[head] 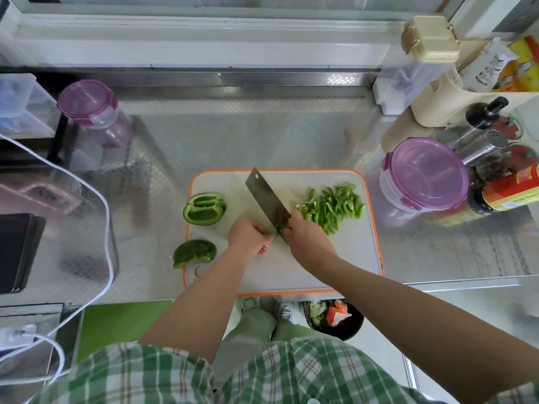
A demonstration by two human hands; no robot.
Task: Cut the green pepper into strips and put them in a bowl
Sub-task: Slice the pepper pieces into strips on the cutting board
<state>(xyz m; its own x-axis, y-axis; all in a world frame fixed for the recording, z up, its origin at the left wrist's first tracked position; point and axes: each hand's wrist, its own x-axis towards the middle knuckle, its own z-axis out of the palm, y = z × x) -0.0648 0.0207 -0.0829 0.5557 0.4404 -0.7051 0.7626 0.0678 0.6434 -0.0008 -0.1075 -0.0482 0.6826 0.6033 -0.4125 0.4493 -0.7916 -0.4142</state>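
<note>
Risk to pepper piece (276,230): only a small stub is left, so it could slip, and the fingertips pinning it could be nicked by the cleaver (267,196).
Position of piece: it is held on the board (291,263), at the blade's heel, between both hands.
Left hand (250,236): fingers are curled and clamped on the piece, close against the blade.
Right hand (306,237): it is closed round the cleaver handle.
Strips (332,208): they are heaped just right of the blade.
Half (204,209), wedge (194,252): both are left uncut at the board's left edge.
</note>
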